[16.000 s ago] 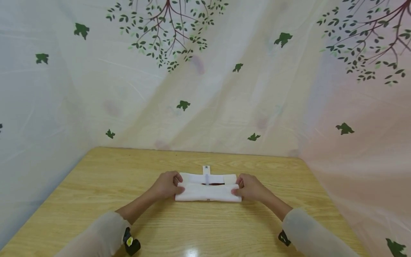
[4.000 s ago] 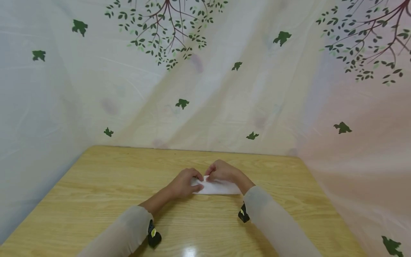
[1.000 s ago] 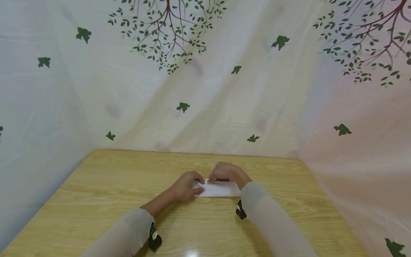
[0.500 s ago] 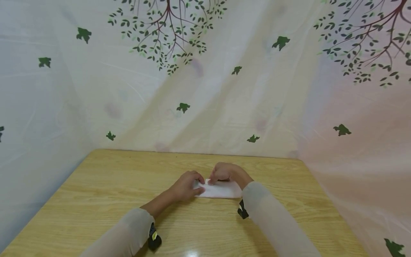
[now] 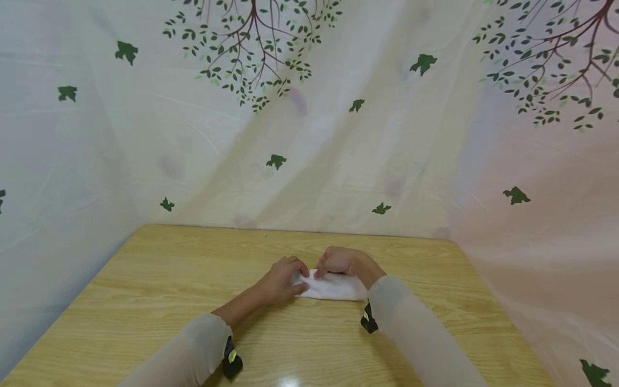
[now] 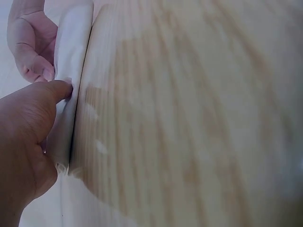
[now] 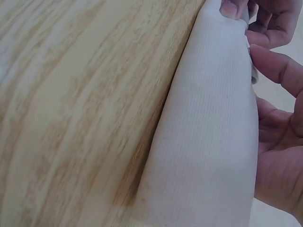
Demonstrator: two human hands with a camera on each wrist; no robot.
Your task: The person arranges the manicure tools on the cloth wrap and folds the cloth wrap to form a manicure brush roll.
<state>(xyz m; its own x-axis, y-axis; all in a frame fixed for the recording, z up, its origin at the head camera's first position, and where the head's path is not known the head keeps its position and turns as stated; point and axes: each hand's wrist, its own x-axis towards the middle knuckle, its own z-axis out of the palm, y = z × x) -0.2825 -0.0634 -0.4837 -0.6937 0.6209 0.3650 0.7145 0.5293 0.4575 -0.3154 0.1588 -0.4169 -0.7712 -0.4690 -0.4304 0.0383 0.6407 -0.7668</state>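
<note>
A white ribbed fabric pouch (image 5: 338, 289), folded into a long flat strip, lies on the wooden table. My left hand (image 5: 278, 280) grips its left part, thumb on the near face and fingers behind the far edge. Beside those fingers a small white tab (image 5: 313, 273) sticks up at the pouch's far edge. At this tab my right hand (image 5: 342, 261) has its thumb and finger pinched together. The right wrist view shows the pouch (image 7: 203, 127) large, with the right hand (image 7: 281, 142) along its far side. The tab's snap and the pouch's inside are hidden.
The wooden table (image 5: 193, 322) runs out to a back edge against a pale cloth backdrop (image 5: 217, 177) printed with branches and green leaves. Black wrist cameras hang below both sleeves, the left one (image 5: 232, 361) close over the table.
Sixteen seconds ago both hands held the pouch's ends, its snap strap standing out behind. Since then it became narrower and the hands met at the tab. Lately its right end shifted slightly right.
</note>
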